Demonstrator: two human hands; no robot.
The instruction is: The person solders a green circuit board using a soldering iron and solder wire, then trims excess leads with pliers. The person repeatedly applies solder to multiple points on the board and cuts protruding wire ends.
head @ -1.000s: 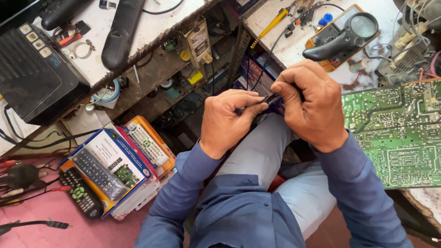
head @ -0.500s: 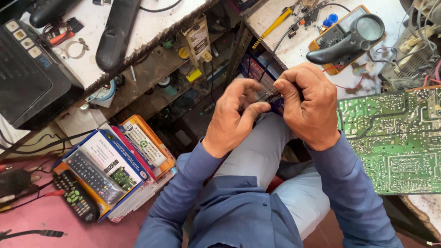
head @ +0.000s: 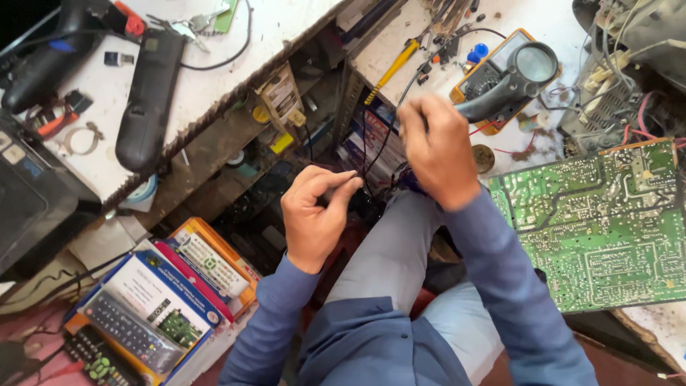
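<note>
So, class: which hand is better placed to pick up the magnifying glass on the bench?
Probably the right hand: it is raised beside the magnifying glass, while the left hand sits lower, over the lap.

Two hands: left hand (head: 314,218), right hand (head: 437,150); one green circuit board (head: 600,221); one magnifier (head: 511,80); one yellow screwdriver (head: 391,70).

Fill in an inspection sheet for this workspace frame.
Surface: white bench, stained.
Job's things: thin black wire between both hands.
Clutter: green circuit board, magnifier, yellow screwdriver, boxed remotes.
Grips: left hand pinches the wire low; right hand raised, closed on it.
Cables: black lead runs to an orange multimeter.
Surroundings: shelf under the bench, packed with small parts.
</note>
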